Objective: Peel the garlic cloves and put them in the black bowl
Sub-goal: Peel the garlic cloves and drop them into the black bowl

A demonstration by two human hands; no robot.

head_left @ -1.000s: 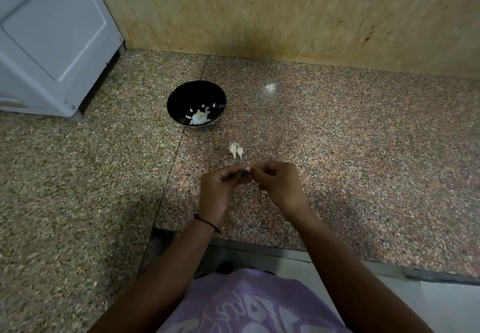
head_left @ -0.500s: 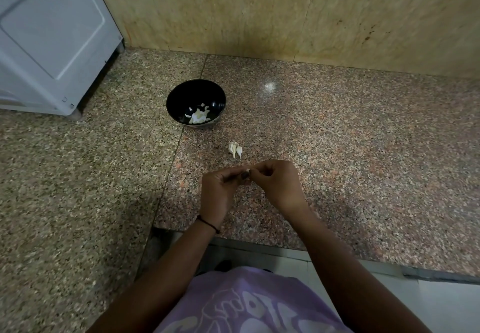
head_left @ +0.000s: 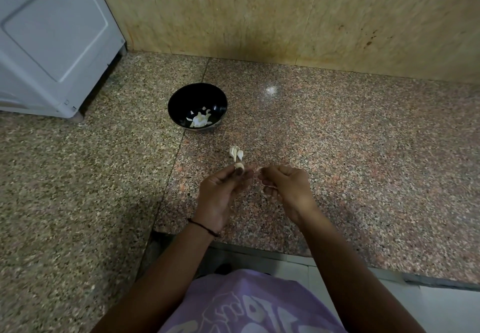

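Garlic peeling at the counter (head_left: 363, 151)
The left hand (head_left: 220, 195) pinches a clove (head_left: 240, 167) — the right hand (head_left: 285, 187) pinches loose skin (head_left: 259, 169) beside it.

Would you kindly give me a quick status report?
Left hand pinches garlic clove; right hand pinches peel. Loose cloves lie between hands and black bowl.

The person wore a lilac T-shirt (head_left: 241, 304) with white print and a thin dark band (head_left: 204, 227) on the left wrist
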